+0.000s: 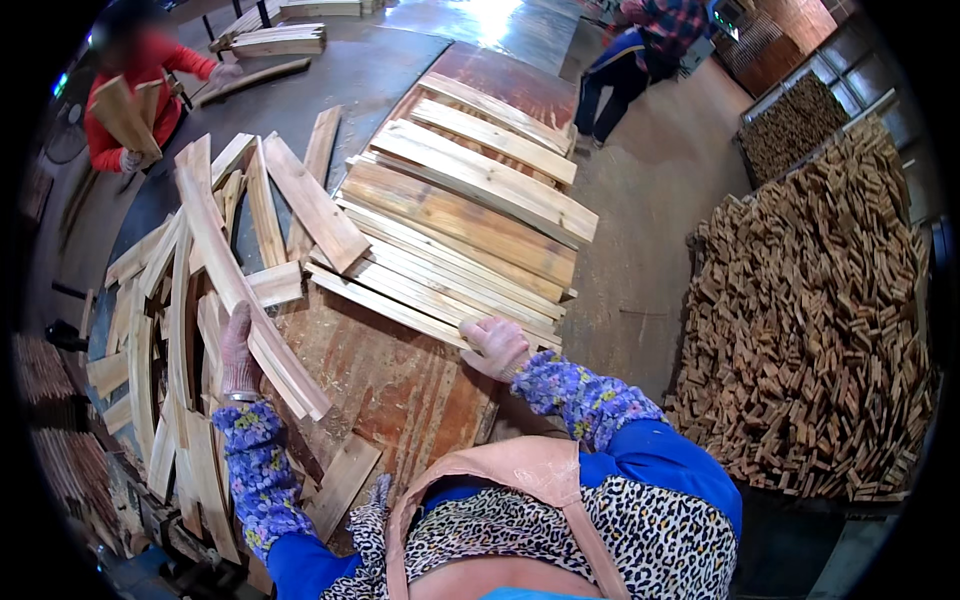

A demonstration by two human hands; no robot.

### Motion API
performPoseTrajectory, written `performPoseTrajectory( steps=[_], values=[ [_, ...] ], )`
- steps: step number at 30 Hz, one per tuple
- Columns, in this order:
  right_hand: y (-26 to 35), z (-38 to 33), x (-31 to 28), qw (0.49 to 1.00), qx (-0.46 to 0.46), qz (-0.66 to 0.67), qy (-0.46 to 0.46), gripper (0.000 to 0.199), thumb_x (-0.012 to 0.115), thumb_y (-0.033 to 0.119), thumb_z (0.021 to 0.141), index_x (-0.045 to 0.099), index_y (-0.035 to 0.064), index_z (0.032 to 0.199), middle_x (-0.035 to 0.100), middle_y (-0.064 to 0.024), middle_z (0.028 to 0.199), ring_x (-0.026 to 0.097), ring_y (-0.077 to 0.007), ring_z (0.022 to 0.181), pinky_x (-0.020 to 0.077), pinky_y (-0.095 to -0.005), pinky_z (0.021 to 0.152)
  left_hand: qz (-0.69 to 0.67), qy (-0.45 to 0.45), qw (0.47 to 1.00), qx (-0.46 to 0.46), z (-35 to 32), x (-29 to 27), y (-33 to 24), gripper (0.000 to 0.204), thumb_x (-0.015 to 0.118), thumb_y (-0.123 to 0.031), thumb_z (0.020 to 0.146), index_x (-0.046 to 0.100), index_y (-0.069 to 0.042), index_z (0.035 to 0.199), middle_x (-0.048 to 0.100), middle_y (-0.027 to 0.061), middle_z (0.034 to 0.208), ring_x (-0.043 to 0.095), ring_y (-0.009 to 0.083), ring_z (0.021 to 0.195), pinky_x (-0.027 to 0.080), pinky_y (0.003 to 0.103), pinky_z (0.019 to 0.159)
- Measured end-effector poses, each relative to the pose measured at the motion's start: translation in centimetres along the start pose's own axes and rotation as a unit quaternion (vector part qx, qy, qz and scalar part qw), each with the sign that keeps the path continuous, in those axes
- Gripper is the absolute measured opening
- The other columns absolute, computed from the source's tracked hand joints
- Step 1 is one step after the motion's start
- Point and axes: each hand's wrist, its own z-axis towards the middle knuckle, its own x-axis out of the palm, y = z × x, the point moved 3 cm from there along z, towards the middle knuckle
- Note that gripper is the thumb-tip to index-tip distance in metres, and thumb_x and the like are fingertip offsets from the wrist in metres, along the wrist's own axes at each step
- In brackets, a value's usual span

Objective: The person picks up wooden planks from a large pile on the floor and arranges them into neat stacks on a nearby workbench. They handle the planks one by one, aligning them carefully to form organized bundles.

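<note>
My gloved left hand (238,358) is at the edge of a long, slightly bowed wooden board (232,270), closed on it; most of its fingers are hidden by the board. That board lies slanted over a loose heap of boards (165,330). My gloved right hand (497,347) has its fingers bent over the nearest wooden strip (390,308), close to the strip's right end. Behind that strip, several pale strips and wider boards (470,180) lie side by side in a row on the reddish-brown tabletop (400,395).
A short board (342,485) lies by my left forearm. At the far left, a person in red (150,75) holds wood pieces; another person (645,50) stands at the back. To the right rises a big stack of short wood pieces (810,340). Sawdust specks the tabletop.
</note>
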Motion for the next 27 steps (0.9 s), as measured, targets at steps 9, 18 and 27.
performPoseTrajectory(
  steps=[9, 18, 27],
  values=[
    [0.2, 2.1, -6.4, 0.870, 0.074, 0.463, 0.152, 0.077, 0.076, 0.045, 0.093, 0.053, 0.0025, 0.152, 0.059, -0.0248, 0.149, 0.057, -0.0346, 0.137, 0.0436, -0.0402, 0.117, 0.000, -0.087, 0.963, 0.253, -8.0, 21.2, 2.0, 0.090, 0.075, -0.034, 0.098, 0.023, -0.002, 0.165, 0.049, 0.0158, 0.148, 0.057, 0.0295, 0.128, 0.048, 0.042, 0.113],
    [-12.5, 7.7, -16.6, 0.971, -0.044, 0.233, -0.018, 0.064, 0.076, 0.031, 0.088, 0.056, 0.0137, 0.147, 0.074, -0.0206, 0.115, 0.074, -0.0411, 0.099, 0.0607, -0.0450, 0.086, -0.081, 0.017, 0.976, 0.204, -4.5, 43.0, 10.3, 0.084, 0.067, -0.034, 0.104, 0.020, -0.006, 0.168, 0.057, 0.0205, 0.140, 0.061, 0.0221, 0.115, 0.054, 0.037, 0.091],
    [-32.9, 1.4, -26.3, 0.841, 0.103, 0.526, -0.072, 0.067, 0.068, 0.001, 0.097, 0.040, -0.0007, 0.159, 0.061, -0.0109, 0.147, 0.059, -0.0173, 0.133, 0.0459, -0.0329, 0.113, 0.439, -0.278, 0.854, -0.041, 5.3, 58.0, 8.1, 0.121, 0.082, -0.053, 0.084, 0.009, -0.008, 0.170, 0.013, 0.0228, 0.175, 0.015, 0.0383, 0.162, 0.021, 0.047, 0.131]
  ],
)
